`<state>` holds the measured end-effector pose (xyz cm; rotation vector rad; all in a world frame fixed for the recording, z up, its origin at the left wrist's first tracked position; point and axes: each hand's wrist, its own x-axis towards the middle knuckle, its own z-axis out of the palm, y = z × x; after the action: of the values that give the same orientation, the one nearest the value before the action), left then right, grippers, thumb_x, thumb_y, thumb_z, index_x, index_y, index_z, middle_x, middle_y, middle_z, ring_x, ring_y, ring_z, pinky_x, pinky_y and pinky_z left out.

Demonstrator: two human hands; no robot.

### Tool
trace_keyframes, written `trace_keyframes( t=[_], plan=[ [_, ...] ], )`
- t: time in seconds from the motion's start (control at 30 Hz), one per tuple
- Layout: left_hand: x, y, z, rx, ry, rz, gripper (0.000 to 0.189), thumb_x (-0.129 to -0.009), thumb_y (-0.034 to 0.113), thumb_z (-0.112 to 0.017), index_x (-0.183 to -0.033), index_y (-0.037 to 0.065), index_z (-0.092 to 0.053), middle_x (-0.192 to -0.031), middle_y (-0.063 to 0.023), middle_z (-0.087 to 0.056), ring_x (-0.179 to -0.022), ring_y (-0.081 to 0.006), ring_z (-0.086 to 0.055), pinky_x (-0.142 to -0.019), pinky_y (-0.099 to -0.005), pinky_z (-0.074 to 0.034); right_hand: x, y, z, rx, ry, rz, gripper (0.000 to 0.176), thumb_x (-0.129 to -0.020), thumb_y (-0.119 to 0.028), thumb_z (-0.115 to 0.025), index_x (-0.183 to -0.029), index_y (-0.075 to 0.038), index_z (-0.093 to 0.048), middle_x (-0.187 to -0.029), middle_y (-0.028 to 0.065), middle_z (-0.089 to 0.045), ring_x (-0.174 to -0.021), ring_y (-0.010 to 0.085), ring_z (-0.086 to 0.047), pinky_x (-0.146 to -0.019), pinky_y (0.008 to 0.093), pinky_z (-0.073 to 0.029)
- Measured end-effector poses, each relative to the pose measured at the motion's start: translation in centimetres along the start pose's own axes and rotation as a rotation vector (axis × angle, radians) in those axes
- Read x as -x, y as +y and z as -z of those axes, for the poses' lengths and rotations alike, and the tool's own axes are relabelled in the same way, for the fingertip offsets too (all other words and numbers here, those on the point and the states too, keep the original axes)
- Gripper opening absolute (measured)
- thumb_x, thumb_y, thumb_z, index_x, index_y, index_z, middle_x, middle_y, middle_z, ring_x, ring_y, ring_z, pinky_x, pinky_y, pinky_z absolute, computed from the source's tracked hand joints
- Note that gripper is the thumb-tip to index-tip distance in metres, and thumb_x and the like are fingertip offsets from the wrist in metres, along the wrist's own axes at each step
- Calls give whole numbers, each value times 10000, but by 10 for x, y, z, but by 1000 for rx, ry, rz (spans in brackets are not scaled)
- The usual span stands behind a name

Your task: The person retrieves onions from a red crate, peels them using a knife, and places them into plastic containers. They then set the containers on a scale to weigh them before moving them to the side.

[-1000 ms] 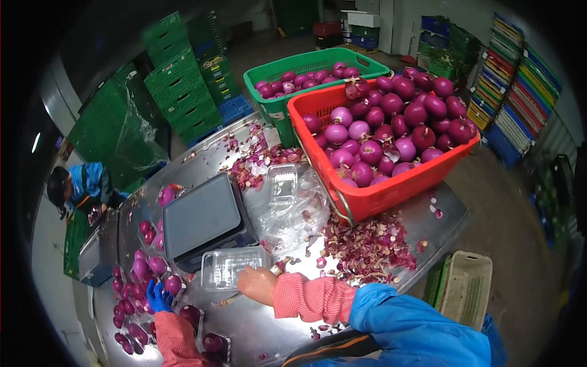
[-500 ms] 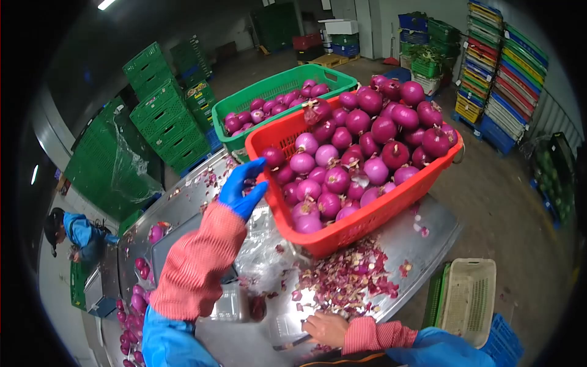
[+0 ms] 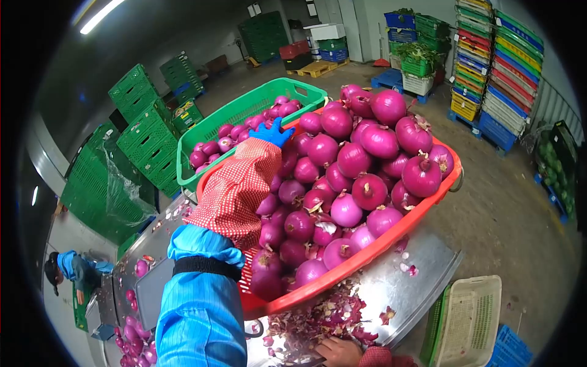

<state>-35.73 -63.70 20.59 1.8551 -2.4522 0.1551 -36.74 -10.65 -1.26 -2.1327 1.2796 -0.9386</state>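
Right hand (image 3: 339, 352) lies low among onion skins (image 3: 318, 318) on the tabletop (image 3: 422, 269) just before the red basket (image 3: 342, 275), its grip untellable, while the blue-gloved left hand (image 3: 272, 131), fingers spread, touches the heaped onions (image 3: 367, 189) at that basket's far rim, with the green basket (image 3: 244, 107) just beyond.

A single head-worn fisheye view, dark at its rounded corners, looks forward and down along the person's left sleeve (image 3: 232, 189) onto the red basket (image 3: 367, 257), close and filling the middle. The table (image 3: 422, 263) lies below, with stacked crates (image 3: 507, 67) far behind.
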Motion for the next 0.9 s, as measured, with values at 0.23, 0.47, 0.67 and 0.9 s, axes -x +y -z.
trace_keyframes(
  t=[0.23,0.47,0.67,0.9],
  plan=[
    [18,-40,-6,323,148,-181,830,-695,459,-739,-1417,220,-407,-1370,-274,-459,-1245,-452,-490,-1032,-507,-435,-5,7,17,11,144,18,107,-802,-154,-636,-856,-64,-616,-856,92,-547,-801,289,-553,-697,392,-487],
    [200,-71,30,2082,-516,-32,559,-813,123,-685,-1345,120,-511,-998,-76,-689,-983,-264,-664,-998,-546,-456,-26,1,67,-231,305,-440,197,-877,-234,-666,-1016,-95,-679,-934,87,-667,-821,246,-668,-697,362,-520],
    [366,-56,54,2097,-576,-191,836,-745,164,-789,-1460,112,-359,-1365,-115,-505,-1184,-296,-574,-947,-470,-524,-85,-49,135,-149,602,-191,207,-888,-102,-624,-1090,-65,-649,-942,117,-649,-792,303,-659,-666,359,-517],
    [460,-64,46,1925,-472,-120,841,-749,260,-803,-1431,33,-366,-1371,-95,-485,-1251,-227,-502,-1072,-381,-403,-89,-100,134,387,419,103,264,-715,-76,-667,-976,-82,-630,-782,53,-545,-700,230,-607,-615,335,-514]
  ],
)
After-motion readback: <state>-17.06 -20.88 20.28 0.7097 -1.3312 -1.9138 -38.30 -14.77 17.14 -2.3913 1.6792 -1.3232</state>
